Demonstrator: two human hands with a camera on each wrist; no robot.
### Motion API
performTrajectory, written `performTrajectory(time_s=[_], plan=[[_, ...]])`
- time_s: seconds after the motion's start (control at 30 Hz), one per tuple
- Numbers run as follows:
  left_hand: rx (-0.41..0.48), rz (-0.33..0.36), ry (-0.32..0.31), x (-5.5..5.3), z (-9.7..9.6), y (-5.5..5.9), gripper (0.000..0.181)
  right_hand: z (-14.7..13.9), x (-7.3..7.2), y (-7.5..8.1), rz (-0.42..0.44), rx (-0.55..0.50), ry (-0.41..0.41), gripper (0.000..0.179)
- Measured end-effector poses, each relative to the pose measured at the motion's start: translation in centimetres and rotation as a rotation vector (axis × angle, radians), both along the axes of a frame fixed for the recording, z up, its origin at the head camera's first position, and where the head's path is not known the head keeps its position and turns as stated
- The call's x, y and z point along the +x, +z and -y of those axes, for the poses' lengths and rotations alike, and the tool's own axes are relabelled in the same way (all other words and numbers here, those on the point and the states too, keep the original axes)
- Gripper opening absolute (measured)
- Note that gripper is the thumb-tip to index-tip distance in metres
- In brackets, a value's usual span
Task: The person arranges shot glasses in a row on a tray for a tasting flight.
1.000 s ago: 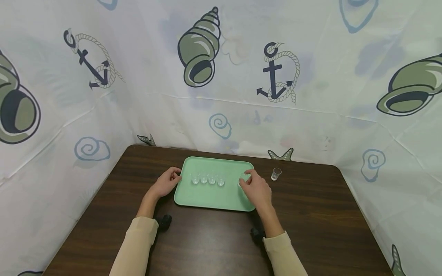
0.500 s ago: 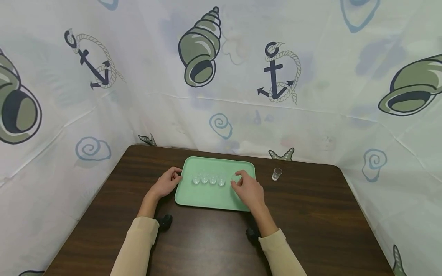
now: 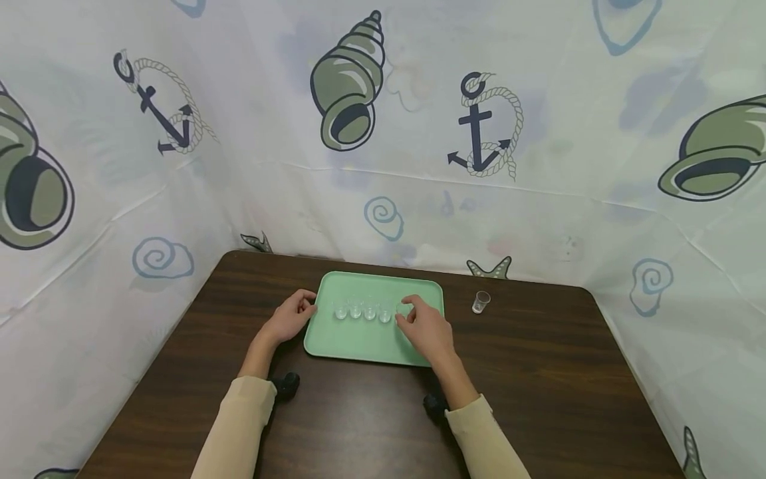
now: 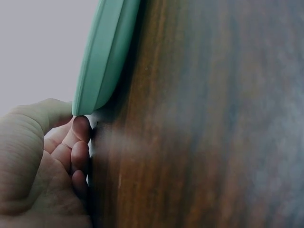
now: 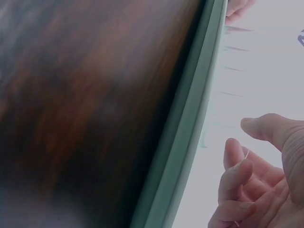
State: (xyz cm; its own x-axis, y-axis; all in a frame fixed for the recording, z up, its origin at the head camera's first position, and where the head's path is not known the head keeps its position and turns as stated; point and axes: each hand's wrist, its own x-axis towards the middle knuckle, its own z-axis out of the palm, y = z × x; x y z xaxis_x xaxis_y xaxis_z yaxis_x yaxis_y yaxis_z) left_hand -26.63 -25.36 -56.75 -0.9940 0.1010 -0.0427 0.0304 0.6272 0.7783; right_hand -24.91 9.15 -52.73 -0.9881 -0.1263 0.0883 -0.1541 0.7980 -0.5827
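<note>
A mint-green tray [image 3: 359,346] lies on the table. My left hand [image 3: 291,317] holds its left edge; in the left wrist view the thumb lies on the rim and the fingers [image 4: 81,128] are curled below it. Across the tray stands a row of several small clear cups [image 3: 370,313]. At the right end of that row, my right hand [image 3: 427,328] grips another small clear cup [image 3: 402,309] between thumb and fingers, close beside its neighbour. The right wrist view is washed out there, so this cup hardly shows.
One more small clear cup [image 3: 481,303] stands on the dark wooden table [image 3: 538,372], right of the tray. A white curtain [image 3: 419,146] printed with shells and anchors rises behind the table's back edge. Black wrist cameras sit under both wrists.
My right hand has moved left over the tray with its cup, bringing it up to the end of the row. The left hand stays at the tray's edge.
</note>
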Motion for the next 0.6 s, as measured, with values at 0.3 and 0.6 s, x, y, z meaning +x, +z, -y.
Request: performTrajectory(time_s=[0.3,0.6], plan=[[-0.027,-0.029,-0.005,-0.1,-0.1,-0.1,0.037,-0.2,0.3,0.5,0.024,0.017,0.006,0.047],[-0.022,-0.008,-0.009,0.0,-0.2,0.3,0.039,-1.9,0.6,0.7,0.025,-0.033,-0.015,0.047]])
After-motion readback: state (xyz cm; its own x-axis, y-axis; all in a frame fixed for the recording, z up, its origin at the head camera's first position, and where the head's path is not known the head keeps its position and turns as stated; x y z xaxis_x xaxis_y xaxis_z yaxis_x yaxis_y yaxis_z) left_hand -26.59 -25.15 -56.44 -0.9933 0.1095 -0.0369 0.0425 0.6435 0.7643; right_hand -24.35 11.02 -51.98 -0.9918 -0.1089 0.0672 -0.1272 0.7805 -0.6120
